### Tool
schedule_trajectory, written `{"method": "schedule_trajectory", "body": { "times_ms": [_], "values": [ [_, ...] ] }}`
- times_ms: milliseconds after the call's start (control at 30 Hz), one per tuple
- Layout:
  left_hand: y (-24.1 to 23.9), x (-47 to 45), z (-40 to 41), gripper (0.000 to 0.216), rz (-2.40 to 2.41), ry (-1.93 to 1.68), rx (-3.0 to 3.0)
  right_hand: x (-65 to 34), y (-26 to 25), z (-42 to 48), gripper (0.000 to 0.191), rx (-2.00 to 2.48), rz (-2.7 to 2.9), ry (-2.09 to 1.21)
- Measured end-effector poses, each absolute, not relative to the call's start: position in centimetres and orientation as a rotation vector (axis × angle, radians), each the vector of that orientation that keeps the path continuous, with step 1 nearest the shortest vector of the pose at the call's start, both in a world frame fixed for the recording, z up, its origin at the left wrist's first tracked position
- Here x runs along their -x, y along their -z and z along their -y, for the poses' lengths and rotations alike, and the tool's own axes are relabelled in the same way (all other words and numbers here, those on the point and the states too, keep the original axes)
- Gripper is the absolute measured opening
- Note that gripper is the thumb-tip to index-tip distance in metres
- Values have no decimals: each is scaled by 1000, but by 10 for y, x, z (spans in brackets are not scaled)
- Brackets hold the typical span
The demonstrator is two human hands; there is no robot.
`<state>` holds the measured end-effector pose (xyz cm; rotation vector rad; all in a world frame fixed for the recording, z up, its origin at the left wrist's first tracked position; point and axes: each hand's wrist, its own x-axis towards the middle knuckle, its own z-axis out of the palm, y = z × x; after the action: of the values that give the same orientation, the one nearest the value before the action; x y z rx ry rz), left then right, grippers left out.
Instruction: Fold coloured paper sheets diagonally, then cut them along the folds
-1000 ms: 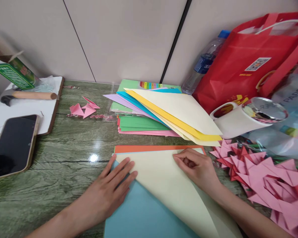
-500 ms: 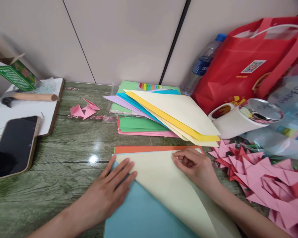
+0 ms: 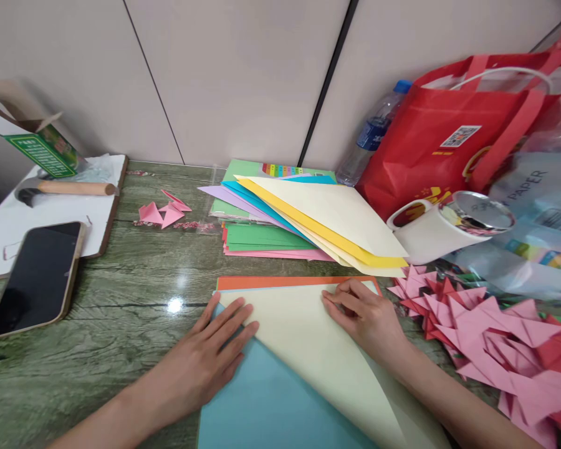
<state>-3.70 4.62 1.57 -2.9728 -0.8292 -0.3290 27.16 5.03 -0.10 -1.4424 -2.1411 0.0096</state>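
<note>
The left hand [image 3: 210, 355] lies flat with its fingers spread, fingertips resting on the upper left corner of a cream paper sheet [image 3: 290, 324]. The right hand [image 3: 369, 315] is narrow, fingers curled and thumb tip near the forefinger tip, touching the same sheet close to its far edge; whether paper is pinched between these tips cannot be determined. The cream sheet extends between and below both hands, its near part rising in a rounded bend just left of the right forearm. Beneath it, a light blue sheet [image 3: 266, 399] shows immediately right of the left hand, and an orange sheet [image 3: 275, 282] shows as a strip just beyond both hands. Farther beyond the hands sits a fanned pile of coloured paper [image 3: 327, 212], cream uppermost, over green and pink sheets. Right of the right hand: a heap of pink and red folded paper pieces [image 3: 477, 337], with a white mug [image 3: 430, 240] behind it, then a red bag [image 3: 425, 137] and a plastic bottle [image 3: 371, 137]. Beyond the left hand are small pink folded pieces [image 3: 172, 216]; well to its left, a smartphone [image 3: 37, 277] and a hammer [image 3: 77, 188].
</note>
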Motion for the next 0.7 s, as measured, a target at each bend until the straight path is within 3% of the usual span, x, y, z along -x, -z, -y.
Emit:
{"method": "schedule_trajectory", "body": {
  "times_ms": [233,467,700],
  "values": [
    [-17,40,-46,45,924,316,2947,-276,6,-51,18,1391,2112,-102],
    [-9,42,-44,67,954,318,2840,-283,6,-48,21,1413,2182,-30],
    [-7,42,-46,66,937,317,2881,-289,1,-46,26,1582,2275,-185]
  ]
}}
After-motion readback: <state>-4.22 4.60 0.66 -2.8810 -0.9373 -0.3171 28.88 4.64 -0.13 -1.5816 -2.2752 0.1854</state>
